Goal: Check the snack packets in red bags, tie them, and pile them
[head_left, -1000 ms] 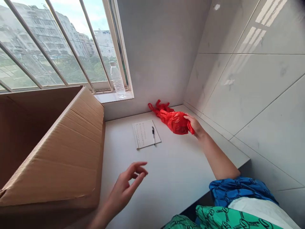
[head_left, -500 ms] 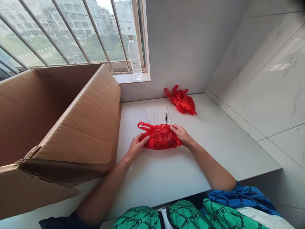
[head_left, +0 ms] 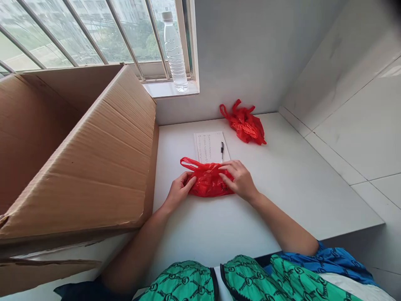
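A red plastic bag (head_left: 208,184) lies on the white table in front of me, bulging with contents I cannot make out through the film. One of its loop handles sticks up at the left. My left hand (head_left: 181,188) grips the bag's left end between thumb and fingers. Over the right end, my right hand (head_left: 239,179) is open, fingers spread and curved, with the fingertips at the bag's surface. Just behind the bag are a printed sheet of paper (head_left: 208,144) and a black pen (head_left: 222,148) resting on it.
A large open cardboard box (head_left: 109,163) takes up the left side. Against the back wall lies a second crumpled red plastic bag (head_left: 246,125). A clear water bottle (head_left: 175,54) stands on the window sill. The white table (head_left: 297,179) stretches right to a tiled wall.
My right hand has loosened its pinch on the bag's right end and its fingers have spread. My left hand keeps its hold. The camera view has shifted slightly.
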Action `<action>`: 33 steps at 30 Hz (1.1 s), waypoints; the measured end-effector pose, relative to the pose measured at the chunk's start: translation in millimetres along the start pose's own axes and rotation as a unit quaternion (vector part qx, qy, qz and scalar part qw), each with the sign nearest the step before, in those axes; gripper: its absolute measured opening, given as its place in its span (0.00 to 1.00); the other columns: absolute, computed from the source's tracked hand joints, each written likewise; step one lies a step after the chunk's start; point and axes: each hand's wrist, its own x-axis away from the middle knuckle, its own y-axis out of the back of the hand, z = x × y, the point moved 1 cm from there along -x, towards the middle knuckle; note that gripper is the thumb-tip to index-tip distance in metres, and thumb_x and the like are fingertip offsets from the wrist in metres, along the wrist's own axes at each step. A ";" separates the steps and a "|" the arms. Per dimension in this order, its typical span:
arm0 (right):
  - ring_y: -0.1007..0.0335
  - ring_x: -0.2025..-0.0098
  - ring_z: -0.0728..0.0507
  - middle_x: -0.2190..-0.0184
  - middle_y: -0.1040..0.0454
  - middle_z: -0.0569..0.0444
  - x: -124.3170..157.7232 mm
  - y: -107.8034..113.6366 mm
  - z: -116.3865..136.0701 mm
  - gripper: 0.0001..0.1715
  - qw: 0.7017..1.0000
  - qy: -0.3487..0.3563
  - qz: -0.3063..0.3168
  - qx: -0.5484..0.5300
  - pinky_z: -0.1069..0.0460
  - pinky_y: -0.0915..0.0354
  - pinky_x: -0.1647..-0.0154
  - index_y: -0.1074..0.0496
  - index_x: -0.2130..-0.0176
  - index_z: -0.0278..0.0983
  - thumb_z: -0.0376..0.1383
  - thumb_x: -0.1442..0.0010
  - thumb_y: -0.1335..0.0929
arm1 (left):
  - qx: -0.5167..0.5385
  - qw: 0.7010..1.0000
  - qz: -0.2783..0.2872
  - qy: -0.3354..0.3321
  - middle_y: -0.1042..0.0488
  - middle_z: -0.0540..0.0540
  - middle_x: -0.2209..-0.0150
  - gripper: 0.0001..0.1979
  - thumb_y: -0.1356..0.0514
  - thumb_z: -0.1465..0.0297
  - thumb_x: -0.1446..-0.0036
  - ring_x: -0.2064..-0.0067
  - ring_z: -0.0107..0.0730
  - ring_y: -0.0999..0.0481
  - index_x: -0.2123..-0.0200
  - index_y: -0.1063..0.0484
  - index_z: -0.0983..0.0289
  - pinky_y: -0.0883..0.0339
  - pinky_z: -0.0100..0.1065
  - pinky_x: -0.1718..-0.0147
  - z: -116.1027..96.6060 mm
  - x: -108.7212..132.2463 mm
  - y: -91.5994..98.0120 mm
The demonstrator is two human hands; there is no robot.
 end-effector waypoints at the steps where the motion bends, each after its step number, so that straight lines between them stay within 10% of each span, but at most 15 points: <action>1: 0.32 0.47 0.36 0.51 0.24 0.49 1.1 -4.2 3.8 0.12 0.999 0.025 0.019 -0.007 0.39 0.34 0.46 0.26 0.52 0.43 0.39 0.34 0.35 | -0.005 1.000 -0.006 -0.001 0.25 0.54 0.62 0.19 0.43 0.57 0.38 0.61 0.35 0.26 0.51 0.30 0.64 0.31 0.32 0.63 0.9 0.2 -0.4; 6: 0.32 0.45 0.37 0.50 0.25 0.48 6.0 -16.8 10.8 0.15 0.993 0.073 0.089 -0.040 0.40 0.31 0.47 0.28 0.49 0.41 0.39 0.34 0.35 | -0.126 0.984 -0.107 -0.059 0.30 0.55 0.56 0.21 0.42 0.67 0.41 0.64 0.30 0.28 0.45 0.38 0.61 0.33 0.30 0.71 -2.3 5.5 0.3; 12: 0.30 0.48 0.37 0.50 0.25 0.48 8.8 -19.0 11.6 0.16 0.993 0.063 0.095 -0.023 0.42 0.28 0.51 0.28 0.47 0.41 0.37 0.34 0.35 | -0.178 0.899 -0.268 -0.297 0.33 0.57 0.54 0.19 0.39 0.71 0.43 0.58 0.35 0.28 0.49 0.38 0.60 0.30 0.37 0.61 -19.4 19.5 -2.9; 19: 0.27 0.50 0.40 0.52 0.23 0.49 8.7 -18.5 14.8 0.14 0.990 0.077 0.112 -0.048 0.44 0.28 0.52 0.27 0.49 0.41 0.36 0.33 0.36 | -0.351 0.885 0.033 -0.304 0.28 0.57 0.44 0.18 0.45 0.69 0.35 0.43 0.43 0.30 0.43 0.33 0.58 0.38 0.46 0.44 -19.0 15.8 -17.5; 25: 0.29 0.49 0.36 0.53 0.23 0.47 -10.4 -12.3 -13.6 0.15 0.998 -0.045 0.004 0.043 0.39 0.33 0.49 0.25 0.50 0.43 0.43 0.32 0.36 | -0.350 0.889 0.075 -0.285 0.26 0.57 0.46 0.16 0.44 0.65 0.35 0.46 0.43 0.28 0.45 0.29 0.58 0.36 0.45 0.47 -13.0 13.2 -14.5; 33: 0.35 0.38 0.35 0.42 0.29 0.41 -42.9 -41.3 -37.6 0.15 0.991 0.029 0.111 0.062 0.37 0.36 0.39 0.24 0.51 0.37 0.38 0.34 0.34 | -0.369 0.879 0.081 -0.289 0.32 0.57 0.39 0.21 0.43 0.62 0.36 0.38 0.46 0.34 0.41 0.33 0.57 0.41 0.49 0.40 -10.7 14.7 -18.5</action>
